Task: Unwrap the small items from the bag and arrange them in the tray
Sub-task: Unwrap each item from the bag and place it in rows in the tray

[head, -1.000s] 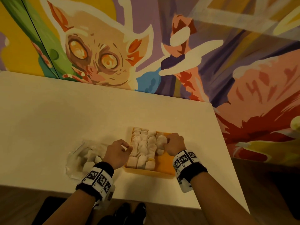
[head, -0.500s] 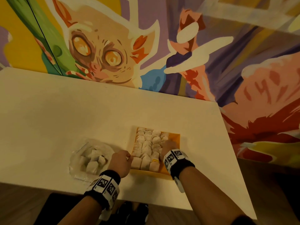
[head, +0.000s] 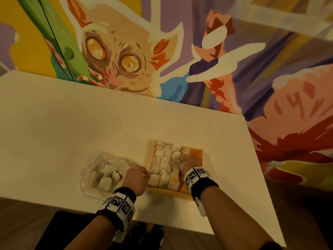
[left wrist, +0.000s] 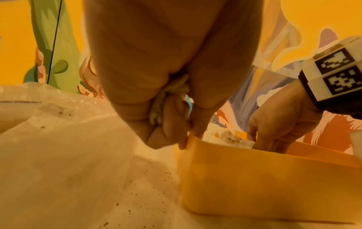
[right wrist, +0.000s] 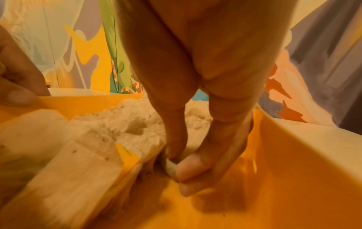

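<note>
Tray (head: 197,153) sits near table (head: 72,132) edge at 6 o'clock w/ bare floor at 3, long axis 12–6. R hand (head: 191,164) pinches a piece (right wrist: 170,167) inside; L hand (head: 135,179), curled on a wrapper (left wrist: 172,93), touches tray's 9 rim, bag (head: 103,175) beside

One yellow tray (head: 199,152) sits on one white table (head: 72,134), with one clear plastic bag (head: 93,170) beside it. Two hands are in view, a left hand (head: 135,179) and a right hand (head: 191,163). The pale cubes in the tray (head: 164,160) are too crowded to count exactly; the bag holds several more cubes (head: 106,176), perhaps six.
</note>
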The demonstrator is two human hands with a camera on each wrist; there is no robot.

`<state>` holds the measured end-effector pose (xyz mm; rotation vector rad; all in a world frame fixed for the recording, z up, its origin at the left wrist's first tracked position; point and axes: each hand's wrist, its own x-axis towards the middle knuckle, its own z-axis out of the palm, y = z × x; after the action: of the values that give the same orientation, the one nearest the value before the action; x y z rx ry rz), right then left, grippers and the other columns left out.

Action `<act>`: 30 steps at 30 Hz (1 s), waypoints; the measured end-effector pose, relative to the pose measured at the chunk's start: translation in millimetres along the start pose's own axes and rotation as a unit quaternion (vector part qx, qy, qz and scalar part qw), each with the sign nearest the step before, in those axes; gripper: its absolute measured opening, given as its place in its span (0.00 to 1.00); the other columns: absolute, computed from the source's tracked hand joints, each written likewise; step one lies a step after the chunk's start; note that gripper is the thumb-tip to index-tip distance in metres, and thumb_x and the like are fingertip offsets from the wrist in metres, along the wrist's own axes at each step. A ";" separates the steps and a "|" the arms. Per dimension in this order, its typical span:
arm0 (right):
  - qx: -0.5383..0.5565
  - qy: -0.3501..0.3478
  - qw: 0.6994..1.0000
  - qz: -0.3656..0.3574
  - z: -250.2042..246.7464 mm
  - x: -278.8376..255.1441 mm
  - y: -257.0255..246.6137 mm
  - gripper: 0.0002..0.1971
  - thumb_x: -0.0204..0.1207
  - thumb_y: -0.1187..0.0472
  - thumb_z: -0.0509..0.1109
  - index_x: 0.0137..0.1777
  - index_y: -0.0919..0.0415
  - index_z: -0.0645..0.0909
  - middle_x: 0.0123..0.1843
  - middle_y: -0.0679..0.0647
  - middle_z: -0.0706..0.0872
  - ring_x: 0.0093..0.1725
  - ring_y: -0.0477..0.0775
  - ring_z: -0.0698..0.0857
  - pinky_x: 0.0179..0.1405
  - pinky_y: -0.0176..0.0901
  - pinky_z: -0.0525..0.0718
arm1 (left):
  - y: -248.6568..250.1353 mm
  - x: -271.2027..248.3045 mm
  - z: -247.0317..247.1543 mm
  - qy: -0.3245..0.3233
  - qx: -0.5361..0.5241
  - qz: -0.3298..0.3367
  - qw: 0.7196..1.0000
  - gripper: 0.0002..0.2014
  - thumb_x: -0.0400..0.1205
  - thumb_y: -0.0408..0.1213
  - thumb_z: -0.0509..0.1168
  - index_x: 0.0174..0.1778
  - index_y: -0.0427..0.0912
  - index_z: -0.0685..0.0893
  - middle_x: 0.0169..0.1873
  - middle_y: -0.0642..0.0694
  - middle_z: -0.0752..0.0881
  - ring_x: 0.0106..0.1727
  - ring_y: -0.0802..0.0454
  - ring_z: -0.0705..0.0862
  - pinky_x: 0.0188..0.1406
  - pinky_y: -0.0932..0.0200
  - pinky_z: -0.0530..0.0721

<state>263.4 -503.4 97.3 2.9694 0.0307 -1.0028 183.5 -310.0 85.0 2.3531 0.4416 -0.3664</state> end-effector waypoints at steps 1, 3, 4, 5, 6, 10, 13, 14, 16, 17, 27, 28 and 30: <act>-0.031 0.018 0.999 -0.007 1.2 -0.9 0.3 0.24 0.89 0.58 0.49 0.83 0.62 0.57 0.83 0.58 0.63 0.80 0.61 0.65 0.76 0.47 0.66 | 0.0 0.1 0.3 -0.001 0.000 -0.001 1.000 0.14 0.85 0.44 0.64 0.62 0.41 0.84 0.59 0.39 0.84 0.58 0.45 0.83 0.55 0.59 0.78; -0.036 0.029 0.999 -0.008 4.5 -3.1 2.6 0.27 0.88 0.58 0.54 0.84 0.63 0.53 0.84 0.61 0.60 0.81 0.62 0.63 0.78 0.50 0.65 | 0.0 0.4 0.7 -0.002 -0.003 -0.004 1.000 0.14 0.85 0.44 0.64 0.62 0.41 0.84 0.59 0.39 0.84 0.58 0.44 0.83 0.53 0.59 0.78; -0.045 0.021 0.999 -0.004 4.7 -5.2 1.8 0.29 0.88 0.59 0.54 0.85 0.62 0.50 0.85 0.60 0.56 0.82 0.63 0.61 0.79 0.51 0.62 | -0.1 0.5 0.7 -0.001 -0.002 -0.005 1.000 0.14 0.85 0.44 0.64 0.62 0.42 0.84 0.59 0.39 0.84 0.57 0.44 0.83 0.53 0.59 0.78; -0.054 0.012 0.998 -0.006 3.4 -10.1 0.8 0.29 0.88 0.59 0.52 0.86 0.59 0.47 0.86 0.60 0.52 0.83 0.63 0.59 0.80 0.52 0.61 | -0.5 0.9 0.9 -0.001 0.001 -0.005 1.000 0.14 0.84 0.44 0.65 0.62 0.42 0.84 0.59 0.40 0.84 0.57 0.45 0.84 0.52 0.60 0.78; -0.070 0.011 0.997 -0.008 2.5 -10.7 0.5 0.28 0.89 0.59 0.50 0.86 0.58 0.47 0.86 0.59 0.52 0.83 0.63 0.60 0.80 0.54 0.61 | -1.1 1.4 0.9 -0.001 0.005 -0.004 1.000 0.14 0.84 0.44 0.65 0.61 0.43 0.85 0.59 0.40 0.85 0.56 0.45 0.84 0.52 0.60 0.78; -0.110 0.048 0.992 -0.022 2.8 -10.9 0.5 0.27 0.88 0.58 0.51 0.86 0.61 0.51 0.86 0.62 0.54 0.82 0.66 0.61 0.80 0.59 0.62 | -2.3 3.8 1.2 -0.005 0.028 0.011 1.000 0.12 0.84 0.44 0.65 0.59 0.44 0.87 0.58 0.42 0.86 0.56 0.46 0.84 0.52 0.60 0.79; -0.187 0.021 0.981 -0.050 2.4 -17.4 3.0 0.32 0.86 0.61 0.57 0.86 0.61 0.47 0.87 0.62 0.44 0.84 0.67 0.55 0.81 0.59 0.58 | -1.3 4.6 2.2 -0.003 0.038 0.021 0.999 0.13 0.85 0.42 0.64 0.61 0.42 0.87 0.61 0.42 0.85 0.61 0.46 0.83 0.57 0.58 0.79; -0.202 0.020 0.978 -0.053 3.4 -17.2 2.6 0.33 0.85 0.61 0.59 0.86 0.60 0.48 0.87 0.62 0.43 0.84 0.66 0.55 0.81 0.59 0.59 | -1.0 4.9 2.4 -0.004 0.044 0.025 0.999 0.13 0.85 0.42 0.64 0.60 0.42 0.87 0.61 0.42 0.85 0.61 0.45 0.82 0.58 0.57 0.79; -0.226 0.023 0.972 -0.060 5.6 -14.9 3.0 0.33 0.85 0.60 0.59 0.86 0.60 0.48 0.87 0.62 0.42 0.85 0.66 0.53 0.82 0.60 0.57 | -0.7 5.0 2.2 -0.007 0.053 0.029 0.998 0.12 0.85 0.42 0.63 0.58 0.41 0.88 0.60 0.42 0.86 0.60 0.44 0.83 0.57 0.56 0.79; -0.238 0.030 0.969 -0.067 7.0 -13.1 3.6 0.32 0.86 0.60 0.58 0.86 0.60 0.48 0.87 0.62 0.41 0.85 0.66 0.52 0.82 0.61 0.56 | -0.5 5.3 2.2 -0.006 0.054 0.029 0.998 0.13 0.85 0.42 0.63 0.58 0.41 0.88 0.60 0.41 0.86 0.60 0.44 0.83 0.57 0.56 0.79; 0.051 0.099 0.994 -0.013 1.9 14.2 6.9 0.16 0.83 0.55 0.59 0.65 0.61 0.78 0.65 0.57 0.82 0.64 0.60 0.82 0.57 0.45 0.79 | 2.5 -2.4 -7.0 0.043 -0.023 0.072 0.996 0.14 0.81 0.41 0.69 0.62 0.43 0.81 0.32 0.49 0.83 0.35 0.54 0.81 0.36 0.66 0.74; 0.077 0.105 0.991 -0.022 -8.3 -3.7 1.2 0.10 0.84 0.56 0.60 0.54 0.59 0.80 0.56 0.54 0.83 0.61 0.58 0.83 0.53 0.42 0.78 | 4.3 -4.9 -10.1 0.050 -0.039 0.087 0.994 0.15 0.80 0.40 0.70 0.61 0.44 0.81 0.28 0.51 0.82 0.31 0.57 0.79 0.31 0.70 0.71; 0.115 0.135 0.983 -0.037 -16.4 -23.3 0.0 0.08 0.84 0.60 0.62 0.43 0.58 0.77 0.46 0.51 0.81 0.55 0.55 0.84 0.51 0.39 0.82 | 9.6 -10.5 -17.4 0.051 -0.075 0.115 0.989 0.16 0.78 0.40 0.73 0.61 0.47 0.80 0.27 0.50 0.83 0.30 0.60 0.79 0.28 0.74 0.71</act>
<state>254.8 -503.5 124.5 3.3177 0.0270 -0.6406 180.4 -306.9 107.0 2.2513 0.2325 -0.1024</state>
